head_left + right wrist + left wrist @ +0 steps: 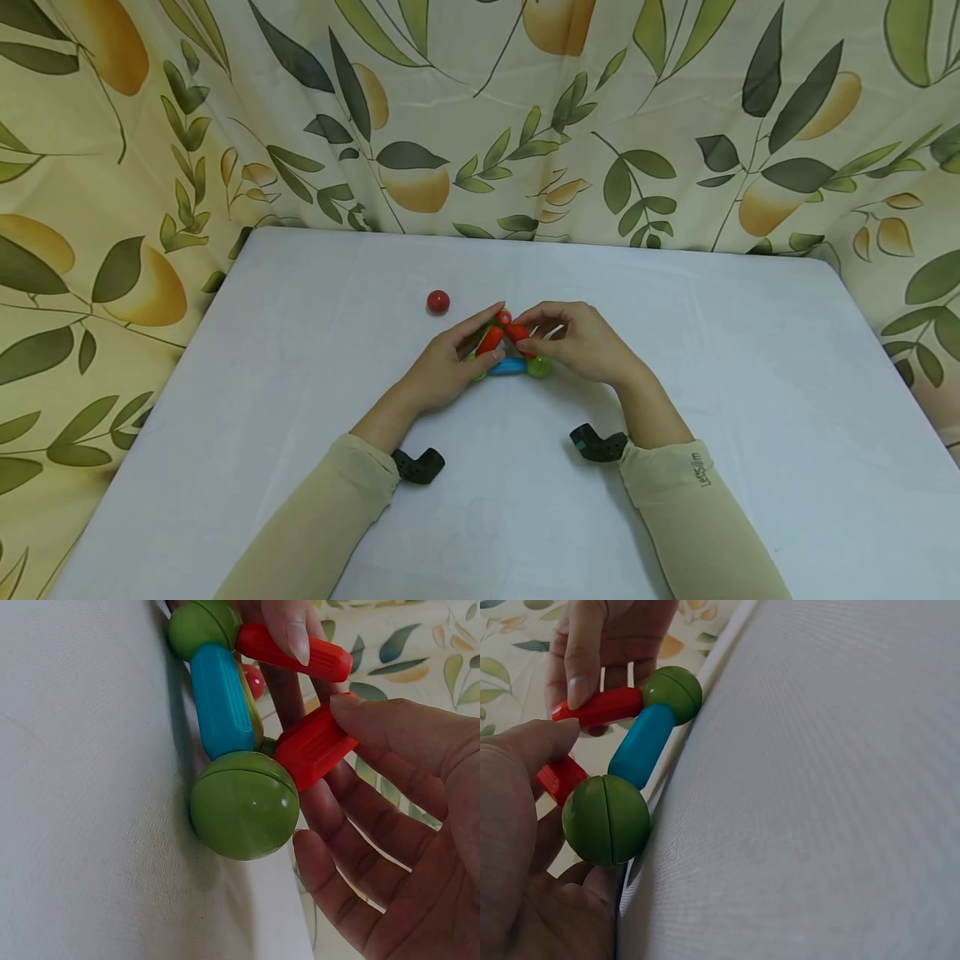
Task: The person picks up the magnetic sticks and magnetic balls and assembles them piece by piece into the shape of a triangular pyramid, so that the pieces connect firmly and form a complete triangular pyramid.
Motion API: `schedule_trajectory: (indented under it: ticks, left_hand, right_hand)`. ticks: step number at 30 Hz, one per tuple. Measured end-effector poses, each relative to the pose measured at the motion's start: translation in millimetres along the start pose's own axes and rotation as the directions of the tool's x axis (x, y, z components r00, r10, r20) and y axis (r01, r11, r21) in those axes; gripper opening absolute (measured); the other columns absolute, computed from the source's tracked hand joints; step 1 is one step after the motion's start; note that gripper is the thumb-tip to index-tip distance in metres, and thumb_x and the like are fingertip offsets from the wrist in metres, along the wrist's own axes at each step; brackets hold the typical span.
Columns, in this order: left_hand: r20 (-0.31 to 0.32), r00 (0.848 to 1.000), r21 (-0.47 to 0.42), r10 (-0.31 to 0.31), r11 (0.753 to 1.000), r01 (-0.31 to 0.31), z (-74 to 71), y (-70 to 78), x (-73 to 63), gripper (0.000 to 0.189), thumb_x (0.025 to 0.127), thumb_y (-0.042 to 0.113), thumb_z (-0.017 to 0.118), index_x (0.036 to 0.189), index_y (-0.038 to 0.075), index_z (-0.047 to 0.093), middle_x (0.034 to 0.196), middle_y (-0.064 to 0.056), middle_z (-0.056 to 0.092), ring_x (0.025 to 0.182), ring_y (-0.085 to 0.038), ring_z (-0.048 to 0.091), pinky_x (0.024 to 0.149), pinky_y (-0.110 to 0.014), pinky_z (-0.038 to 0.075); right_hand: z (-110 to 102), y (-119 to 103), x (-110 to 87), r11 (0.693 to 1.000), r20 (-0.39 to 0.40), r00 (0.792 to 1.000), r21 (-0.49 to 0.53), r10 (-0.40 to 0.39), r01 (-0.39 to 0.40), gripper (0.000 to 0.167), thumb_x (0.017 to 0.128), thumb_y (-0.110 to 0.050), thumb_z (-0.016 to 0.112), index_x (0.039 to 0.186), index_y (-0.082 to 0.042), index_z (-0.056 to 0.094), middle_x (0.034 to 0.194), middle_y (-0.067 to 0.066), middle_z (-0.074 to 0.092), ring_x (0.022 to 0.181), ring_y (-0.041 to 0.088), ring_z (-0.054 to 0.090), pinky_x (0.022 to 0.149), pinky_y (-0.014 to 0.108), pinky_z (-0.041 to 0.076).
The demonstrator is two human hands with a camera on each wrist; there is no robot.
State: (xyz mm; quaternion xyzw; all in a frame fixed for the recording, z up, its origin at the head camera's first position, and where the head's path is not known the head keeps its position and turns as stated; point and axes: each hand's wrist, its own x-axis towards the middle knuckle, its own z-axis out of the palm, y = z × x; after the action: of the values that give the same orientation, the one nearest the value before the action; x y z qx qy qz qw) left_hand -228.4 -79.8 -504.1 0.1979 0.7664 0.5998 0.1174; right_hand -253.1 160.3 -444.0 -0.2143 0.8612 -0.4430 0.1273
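A small frame of magnetic rods and balls stands on the table between both hands. Its blue rod (507, 367) lies along the near side, joining two green balls (606, 820) (244, 806). From each of these balls a red rod slants upward. My left hand (435, 368) holds the left red rod (300, 652), thumb on its near face. The right red rod (315, 746) is pinched between thumb and fingers of my right hand (585, 343). Behind the blue rod, part of a yellow rod (253, 709) shows in the right wrist view.
A loose red ball (438, 302) sits on the white-covered table (337, 283), just beyond my left hand. A patterned curtain (480, 150) hangs behind the table's far edge. Black wrist cameras (420, 467) stick out from both sleeves.
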Motion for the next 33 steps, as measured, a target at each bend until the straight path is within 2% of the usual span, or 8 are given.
schedule_trajectory:
  ticks: [5, 13, 18, 20, 22, 26, 30, 33]
  left_hand:
    - [-0.004, 1.0, -0.008, -0.003, 1.0, 0.003, 0.3, 1.3, 1.3, 0.068, 0.1, 0.031, 0.07, 0.16, 0.032, 0.038, 0.162, 0.008, 0.044, 0.153, -0.018, 0.039, 0.126, -0.043, 0.032]
    - [-0.043, 0.999, -0.102, 0.024, 0.994, -0.028, 2.2, 2.2, 2.9, 0.063, 0.101, 0.027, 0.069, 0.158, 0.019, 0.043, 0.159, 0.004, 0.048, 0.15, -0.019, 0.045, 0.121, -0.039, 0.038]
    - [-0.171, 0.985, -0.07, 0.033, 0.996, -0.046, 2.5, 0.7, 1.6, 0.052, 0.103, 0.026, 0.067, 0.151, 0.018, 0.052, 0.153, 0.005, 0.055, 0.144, -0.023, 0.052, 0.115, -0.037, 0.046]
    - [-0.257, 0.965, -0.06, 0.054, 0.996, -0.072, 2.2, 1.0, 0.9, 0.044, 0.102, 0.025, 0.067, 0.145, 0.015, 0.059, 0.146, 0.003, 0.06, 0.139, -0.026, 0.058, 0.111, -0.035, 0.05]
    - [-0.342, 0.936, -0.057, 0.087, 0.992, -0.113, 1.4, 1.5, 0.4, 0.036, 0.101, 0.022, 0.069, 0.136, 0.012, 0.065, 0.137, -0.001, 0.066, 0.13, -0.027, 0.065, 0.107, -0.034, 0.053]
    - [-0.481, 0.858, 0.08, 0.18, 0.984, -0.161, -1.8, 2.2, 0.3, 0.024, 0.099, 0.018, 0.07, 0.121, 0.009, 0.071, 0.12, -0.003, 0.073, 0.114, -0.025, 0.071, 0.101, -0.035, 0.058]
    - [-0.571, 0.783, 0.272, 0.249, 0.956, -0.105, -8.4, 0.0, 1.6, 0.018, 0.097, 0.013, 0.07, 0.114, 0.008, 0.073, 0.111, -0.003, 0.074, 0.107, -0.023, 0.068, 0.1, -0.041, 0.056]
    - [-0.605, 0.757, 0.341, 0.247, 0.94, -0.034, -15.2, -1.4, 3.0, 0.021, 0.096, 0.012, 0.071, 0.117, 0.009, 0.073, 0.117, -0.005, 0.072, 0.114, -0.026, 0.064, 0.101, -0.044, 0.053]
  right_hand:
    - [-1.0, -0.1, -0.2, 1.0, -0.004, 1.0, -0.001, -0.013, 0.013, 0.022, 0.093, -0.016, 0.078, 0.115, -0.014, 0.075, 0.105, 0.003, 0.074, 0.097, 0.021, 0.066, 0.085, 0.038, 0.057]
    - [-5.9, 0.9, -4.7, 1.0, -0.015, 1.0, 0.013, 0.013, -0.013, 0.026, 0.092, -0.018, 0.078, 0.118, -0.016, 0.074, 0.104, 0.004, 0.073, 0.096, 0.022, 0.066, 0.084, 0.039, 0.056]
    - [-10.0, 2.7, -6.2, 0.999, -0.008, 1.0, 0.03, 0.018, -0.018, 0.029, 0.092, -0.018, 0.078, 0.12, -0.011, 0.072, 0.109, 0.006, 0.073, 0.098, 0.023, 0.067, 0.085, 0.036, 0.056]
    - [-11.7, 3.5, -6.4, 0.999, -0.005, 1.0, 0.04, 0.019, -0.018, 0.03, 0.092, -0.017, 0.078, 0.121, -0.008, 0.072, 0.111, 0.007, 0.073, 0.1, 0.024, 0.066, 0.086, 0.037, 0.055]
    - [-13.0, 4.3, -6.5, 0.999, -0.002, 1.0, 0.045, 0.02, -0.02, 0.031, 0.093, -0.017, 0.077, 0.122, -0.007, 0.071, 0.112, 0.007, 0.072, 0.101, 0.025, 0.066, 0.087, 0.039, 0.055]
    - [-15.0, 6.2, -7.2, 0.999, -0.002, 1.0, 0.044, 0.031, -0.031, 0.031, 0.093, -0.017, 0.077, 0.122, -0.007, 0.071, 0.11, 0.006, 0.072, 0.1, 0.025, 0.066, 0.086, 0.038, 0.054]
    - [-17.3, 9.7, -9.6, 0.998, 0.022, 0.999, 0.032, 0.045, -0.045, 0.032, 0.091, -0.015, 0.077, 0.122, -0.007, 0.07, 0.108, 0.008, 0.071, 0.099, 0.025, 0.065, 0.084, 0.036, 0.052]
    - [-19.6, 14.1, -10.9, 0.997, 0.069, 0.995, 0.039, 0.066, -0.069, 0.037, 0.088, -0.015, 0.081, 0.123, -0.007, 0.069, 0.111, 0.012, 0.069, 0.099, 0.026, 0.063, 0.084, 0.034, 0.052]
